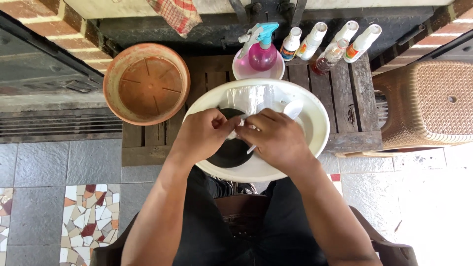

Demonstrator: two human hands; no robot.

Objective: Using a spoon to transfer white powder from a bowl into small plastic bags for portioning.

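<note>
My left hand and my right hand meet over a wide white basin on a wooden pallet. Both pinch the edge of a clear plastic bag that lies across the basin's far side. Under my hands sits a small black pot inside the basin. A white plastic spoon rests in the basin just beyond my right hand, its handle passing under my fingers.
An empty terracotta pot stands left of the basin. Behind are a pink spray bottle on a pink dish and several small white-capped bottles. A brown woven stool is at right. Tiled floor lies below.
</note>
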